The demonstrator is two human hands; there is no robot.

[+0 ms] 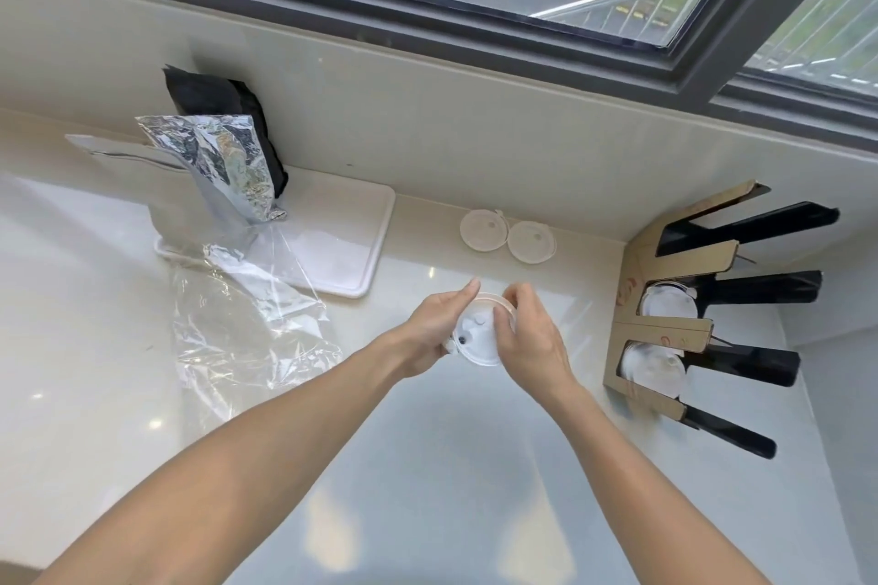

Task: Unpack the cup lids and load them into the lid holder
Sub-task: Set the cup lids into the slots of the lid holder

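Note:
A stack of clear plastic cup lids [477, 337] is held above the counter's middle between both hands. My left hand [434, 328] grips its left side; my right hand [532, 337] closes over its right rim. Two more clear lids [506, 235] lie flat on the counter by the back wall. The lid holder [665, 328], cardboard and black plastic with several slots, stands at the right; lids [667, 304] show in its middle slot and lids [651, 368] in the lower one. An empty clear plastic bag [237, 328] lies crumpled to the left.
A white tray [342, 242] sits at the back with a silver foil pouch [223, 166] and a black pouch [214, 97] leaning against the wall. The pale counter [427, 466] meets a wall under a dark-framed window [475, 33].

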